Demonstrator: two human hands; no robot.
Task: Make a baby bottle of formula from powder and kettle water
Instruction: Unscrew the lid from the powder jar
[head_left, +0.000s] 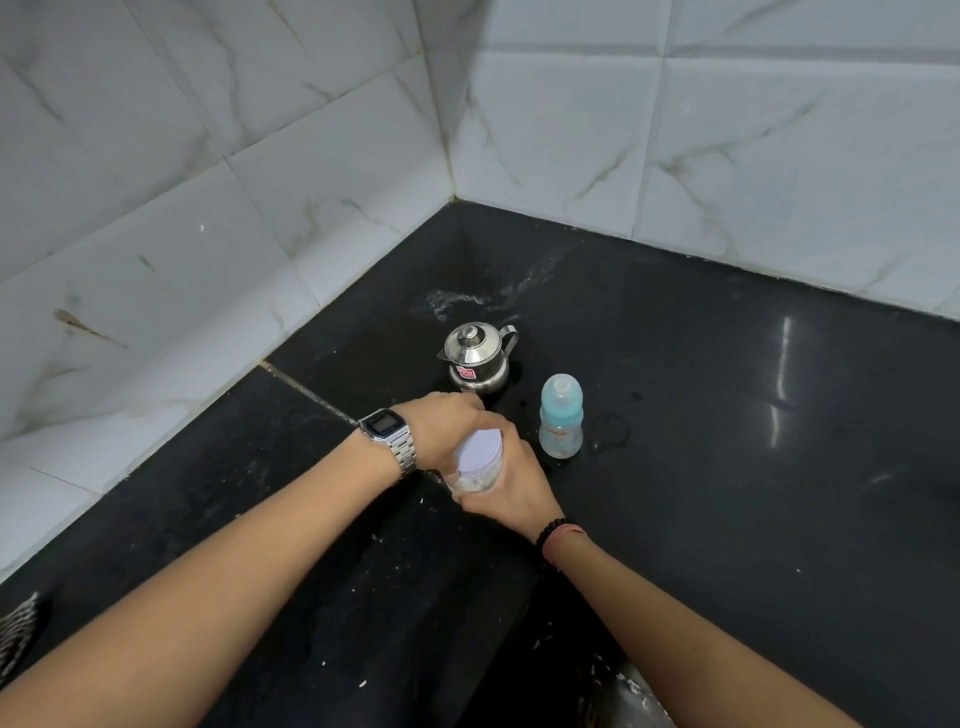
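Observation:
A clear jar with a pale lilac lid (478, 457) and white powder at its bottom stands on the black counter (727, 467). My right hand (514, 483) grips the jar's body from the right. My left hand (452, 426), with a metal watch on the wrist, curls over the lid's far left side. Behind them sits a small steel kettle (477, 358) with its lid on. To the right of the jar a baby bottle (561, 418) with a blue teat cap stands upright.
White marble-look tiled walls (260, 182) meet in a corner behind the kettle. Spilled water (498, 293) streaks the counter near that corner. White specks are scattered on the counter near me. A striped cloth edge (18, 634) shows at far left.

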